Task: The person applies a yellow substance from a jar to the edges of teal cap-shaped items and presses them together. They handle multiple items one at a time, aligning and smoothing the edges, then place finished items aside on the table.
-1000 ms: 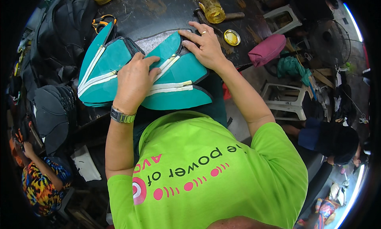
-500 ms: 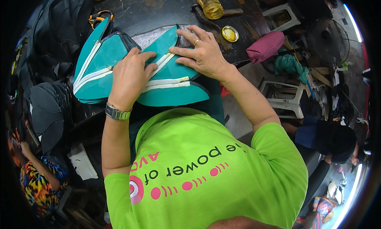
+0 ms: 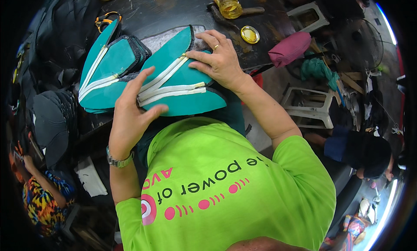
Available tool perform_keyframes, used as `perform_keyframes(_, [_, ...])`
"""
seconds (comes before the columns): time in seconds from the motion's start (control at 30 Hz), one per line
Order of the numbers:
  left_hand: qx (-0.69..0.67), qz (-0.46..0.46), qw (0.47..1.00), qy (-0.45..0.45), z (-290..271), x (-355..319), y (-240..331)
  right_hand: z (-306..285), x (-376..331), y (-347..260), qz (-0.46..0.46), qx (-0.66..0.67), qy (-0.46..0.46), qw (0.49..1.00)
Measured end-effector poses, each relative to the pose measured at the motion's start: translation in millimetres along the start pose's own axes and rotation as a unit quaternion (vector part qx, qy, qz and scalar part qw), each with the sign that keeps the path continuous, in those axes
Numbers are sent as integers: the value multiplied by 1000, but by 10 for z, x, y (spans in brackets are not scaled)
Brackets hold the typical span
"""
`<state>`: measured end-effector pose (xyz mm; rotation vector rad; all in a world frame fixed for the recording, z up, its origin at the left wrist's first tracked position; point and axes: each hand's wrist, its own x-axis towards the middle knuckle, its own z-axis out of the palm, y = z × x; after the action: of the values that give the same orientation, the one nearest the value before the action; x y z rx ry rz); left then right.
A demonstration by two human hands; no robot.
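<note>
A teal, leaf-shaped panel with white zipper strips (image 3: 182, 106) lies at the near edge of the scuffed black table (image 3: 173, 12). The right hand (image 3: 222, 62) rests spread fingers on it, seemingly steadying it; the left (image 3: 134, 106) hovers loosely by its other end, fingers parted, gripping nothing. Similar teal pieces (image 3: 124, 55) sit alongside, probably for easy reach.

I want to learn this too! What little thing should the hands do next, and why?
Perhaps the left hand should close gently on the left end of the smooth teal panel with long white strips. Its thumb and fingers are spread apart by that end, while the right hand is at the opposite end, seemingly steadying it.
</note>
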<state>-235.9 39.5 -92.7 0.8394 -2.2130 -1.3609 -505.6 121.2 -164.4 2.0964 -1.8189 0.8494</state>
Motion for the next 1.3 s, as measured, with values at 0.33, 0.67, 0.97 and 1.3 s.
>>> perform_keyframes(0.33, [102, 42, 990, 90, -201, 475, -128, -204, 87, 138, 86, 79, 69, 991])
perform_keyframes(0.67, [275, 85, 946, 150, 45, 576, -215, -345, 504, 719, 367, -115, -178, 906])
perform_keyframes(0.97, [326, 85, 931, 140, 94, 693, -169, -437, 531, 576, 331, -148, -188, 913])
perform_keyframes(1.3, [334, 50, 933, 120, 102, 771, -209, -157, 111, 68, 136, 41, -15, 990])
